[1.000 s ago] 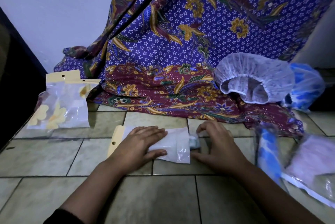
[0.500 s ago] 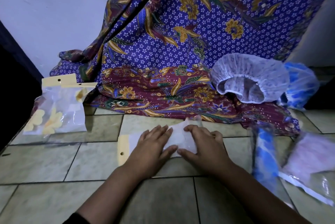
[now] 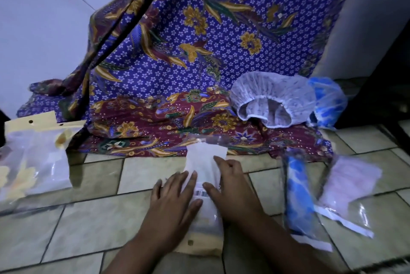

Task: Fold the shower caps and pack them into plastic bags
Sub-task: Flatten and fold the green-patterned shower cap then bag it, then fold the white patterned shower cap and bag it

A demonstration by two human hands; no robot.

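A clear plastic bag (image 3: 205, 162) with a yellow header lies lengthwise on the tiled floor in front of me, header end toward me, a barcode label on it. My left hand (image 3: 175, 198) rests flat on its left side. My right hand (image 3: 230, 182) presses on its right side, fingers spread over it. A white shower cap (image 3: 273, 98) sits open on the patterned cloth at the back right, with a blue shower cap (image 3: 328, 105) beside it. Whether a cap is inside the bag under my hands is unclear.
Packed bags lie on the right: a blue one (image 3: 299, 193) and a pink one (image 3: 350, 182). A pile of bags with yellow headers (image 3: 33, 158) sits at the left. Purple and maroon batik cloth (image 3: 168, 69) hangs behind, draping onto the floor.
The bag has been turned from lying sideways to lying lengthwise, its yellow header now toward me. Both hands moved with it and now press on it from either side.
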